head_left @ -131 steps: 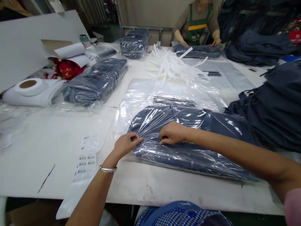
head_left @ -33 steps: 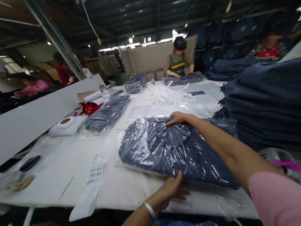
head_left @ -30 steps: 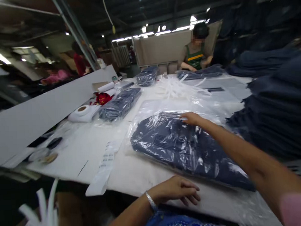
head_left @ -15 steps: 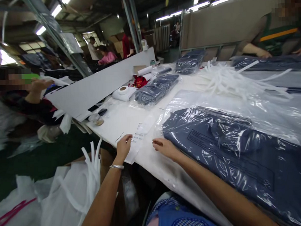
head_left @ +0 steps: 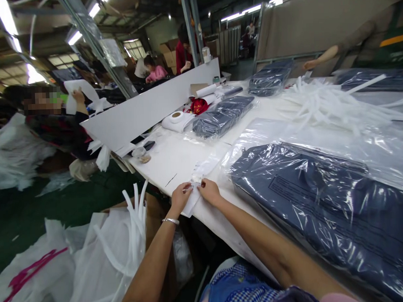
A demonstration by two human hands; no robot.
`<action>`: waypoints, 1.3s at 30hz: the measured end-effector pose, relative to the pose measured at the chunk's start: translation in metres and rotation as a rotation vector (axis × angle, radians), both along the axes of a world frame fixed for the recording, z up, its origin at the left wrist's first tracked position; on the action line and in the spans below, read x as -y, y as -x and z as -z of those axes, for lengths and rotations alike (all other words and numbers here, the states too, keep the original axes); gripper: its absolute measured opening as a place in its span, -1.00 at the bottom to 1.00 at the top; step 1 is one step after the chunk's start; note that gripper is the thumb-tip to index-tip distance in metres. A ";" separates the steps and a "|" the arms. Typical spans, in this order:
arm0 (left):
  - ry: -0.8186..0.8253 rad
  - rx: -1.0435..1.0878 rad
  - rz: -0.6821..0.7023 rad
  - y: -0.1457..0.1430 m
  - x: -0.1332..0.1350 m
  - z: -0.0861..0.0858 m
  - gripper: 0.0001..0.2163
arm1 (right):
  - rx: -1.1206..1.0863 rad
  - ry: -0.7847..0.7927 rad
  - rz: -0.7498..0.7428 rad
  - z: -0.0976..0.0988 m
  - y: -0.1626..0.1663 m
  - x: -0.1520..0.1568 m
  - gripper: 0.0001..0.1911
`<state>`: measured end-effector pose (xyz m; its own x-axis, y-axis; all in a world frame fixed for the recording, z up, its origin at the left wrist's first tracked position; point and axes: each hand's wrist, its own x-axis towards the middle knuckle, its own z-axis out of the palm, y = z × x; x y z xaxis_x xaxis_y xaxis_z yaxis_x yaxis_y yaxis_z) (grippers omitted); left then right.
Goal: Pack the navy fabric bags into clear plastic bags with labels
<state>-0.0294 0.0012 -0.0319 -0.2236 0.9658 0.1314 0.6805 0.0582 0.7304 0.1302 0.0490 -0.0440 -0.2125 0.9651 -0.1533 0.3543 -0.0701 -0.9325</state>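
A white sheet of small printed labels (head_left: 207, 165) lies near the table's edge. My left hand (head_left: 181, 198) is at its left side, thumb and fingertips pinched on the sheet. Close by on the right, my right hand (head_left: 209, 191) has its fingertips closed at the same sheet; whether they hold a single label is too small to tell. Right of my hands lies a dark blue folded item in a clear plastic bag (head_left: 309, 200), with a printed text box showing through.
Smaller bagged dark items (head_left: 223, 117), a white roll (head_left: 177, 117) and a heap of white strips (head_left: 332, 102) are on the table (head_left: 165, 148). White bags and strips (head_left: 108, 242) fill a box below left. A co-worker (head_left: 55, 116) sits at left; another's arm (head_left: 327, 56) reaches in from the right.
My hands have come together over the label sheet, their fingertips now almost meeting. The view has swung slightly right to left, shifting the scene. The right co-worker's arm has lifted off the bagged item.
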 end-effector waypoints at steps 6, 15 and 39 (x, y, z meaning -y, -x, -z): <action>-0.019 0.039 0.013 -0.005 -0.002 0.000 -0.77 | -0.153 0.100 -0.019 0.006 0.012 0.003 -0.84; -0.035 0.047 -0.039 -0.015 0.005 -0.011 -0.79 | -0.336 0.240 0.011 0.003 0.005 0.002 -0.85; 0.042 0.171 -0.107 -0.006 0.001 -0.009 -0.83 | -0.328 0.312 0.091 -0.003 0.002 0.005 -0.88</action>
